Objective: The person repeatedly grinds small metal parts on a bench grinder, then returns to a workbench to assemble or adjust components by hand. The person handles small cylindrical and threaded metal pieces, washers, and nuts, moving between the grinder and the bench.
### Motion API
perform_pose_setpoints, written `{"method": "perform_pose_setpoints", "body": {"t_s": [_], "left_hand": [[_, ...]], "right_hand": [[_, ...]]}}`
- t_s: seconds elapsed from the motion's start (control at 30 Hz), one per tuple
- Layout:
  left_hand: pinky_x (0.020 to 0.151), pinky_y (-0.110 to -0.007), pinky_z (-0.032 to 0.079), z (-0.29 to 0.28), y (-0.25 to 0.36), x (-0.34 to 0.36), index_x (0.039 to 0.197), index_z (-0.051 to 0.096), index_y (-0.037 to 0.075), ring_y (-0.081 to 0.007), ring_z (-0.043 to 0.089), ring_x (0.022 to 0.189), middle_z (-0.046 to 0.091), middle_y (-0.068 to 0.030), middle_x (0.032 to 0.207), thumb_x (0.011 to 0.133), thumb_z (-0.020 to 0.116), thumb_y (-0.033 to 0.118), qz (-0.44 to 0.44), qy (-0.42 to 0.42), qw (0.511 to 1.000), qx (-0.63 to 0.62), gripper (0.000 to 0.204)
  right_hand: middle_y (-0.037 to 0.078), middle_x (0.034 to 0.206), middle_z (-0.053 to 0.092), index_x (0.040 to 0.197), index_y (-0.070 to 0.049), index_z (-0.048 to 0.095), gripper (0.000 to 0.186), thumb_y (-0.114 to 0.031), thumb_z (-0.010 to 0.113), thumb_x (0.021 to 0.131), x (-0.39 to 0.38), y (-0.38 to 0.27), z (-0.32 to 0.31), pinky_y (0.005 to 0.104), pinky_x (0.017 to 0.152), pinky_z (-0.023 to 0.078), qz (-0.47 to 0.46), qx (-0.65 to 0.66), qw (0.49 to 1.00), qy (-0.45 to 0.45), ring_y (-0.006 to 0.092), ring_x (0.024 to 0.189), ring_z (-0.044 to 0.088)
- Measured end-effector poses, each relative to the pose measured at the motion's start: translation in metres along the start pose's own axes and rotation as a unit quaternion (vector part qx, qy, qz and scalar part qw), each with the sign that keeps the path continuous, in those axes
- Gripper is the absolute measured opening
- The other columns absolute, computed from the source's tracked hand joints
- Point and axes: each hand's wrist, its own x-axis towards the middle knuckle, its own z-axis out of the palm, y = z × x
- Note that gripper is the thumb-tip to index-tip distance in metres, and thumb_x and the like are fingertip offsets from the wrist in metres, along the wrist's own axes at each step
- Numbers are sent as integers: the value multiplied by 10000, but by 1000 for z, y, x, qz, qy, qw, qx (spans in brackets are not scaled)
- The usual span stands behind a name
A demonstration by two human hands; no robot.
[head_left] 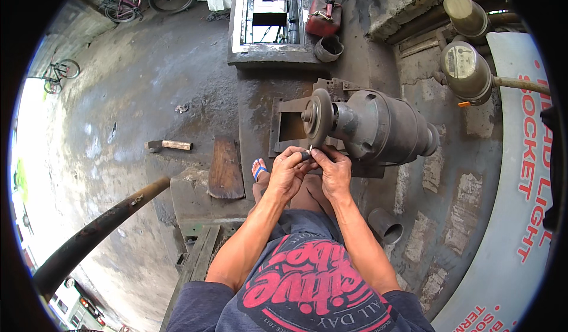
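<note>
A bench grinder with a grey motor body (387, 125) and a round grinding wheel (320, 118) stands in front of me. My left hand (289, 173) pinches a small dark cylindrical piece (306, 155) between thumb and fingers, just below the wheel's lower edge. Close beside it, my right hand (334, 171) is closed too, thumb and finger meeting at the pale, thin tip of the piece. Both hands nearly touch each other. Whether the tip touches the wheel I cannot tell. The piece's exact kind is too small to make out.
A red container (323, 19) and a round can (329, 48) stand beyond the grinder. At left lie a wooden board (226, 169) and a hammer (170, 145); a dark pole (100, 231) slants in. Two electric meters (467, 65) and a printed sign (509, 172) are at right.
</note>
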Motion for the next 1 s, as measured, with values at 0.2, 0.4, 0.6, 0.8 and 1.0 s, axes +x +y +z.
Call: {"method": "perform_pose_setpoints", "body": {"t_s": [0.2,0.4,0.6,0.8,1.0], "left_hand": [[835,-356,619,1,1,-4,1013,618,-25,-250,715,871,699,-132,975,966,567,7,-2,-9,1000,-1,76],[839,-356,618,1,1,-2,1006,620,-31,-254,715,868,694,-121,957,966,593,23,-11,-11,1000,-3,72],[848,-357,630,8,4,-2,1006,615,-36,-248,717,854,697,-116,965,952,605,-8,-10,7,1000,13,62],[835,-282,580,20,2,-27,957,634,-15,-127,690,894,703,-60,953,898,677,-31,240,47,897,368,76],[865,-272,554,14,-1,-29,1014,657,-31,-118,682,956,719,-74,1026,828,709,-70,399,51,772,492,197]], "right_hand": [[81,993,739,1100,59,728,192,-26,719,928,-1,0,-5,246,740,530,-14,-18,1000,-21,120,834,676],[85,1002,740,1105,61,728,194,-20,712,930,1,1,-6,251,754,538,-6,-38,999,-14,122,848,679],[95,1006,740,1098,67,724,189,-24,715,932,2,1,-8,273,765,551,-21,-27,999,-21,142,850,685],[86,972,742,1069,41,737,201,-94,763,923,-11,5,-11,264,737,542,30,55,998,-20,134,803,673],[83,1051,745,1134,9,723,191,-75,705,963,-10,13,-5,295,783,558,81,161,982,-62,152,879,691]]}}
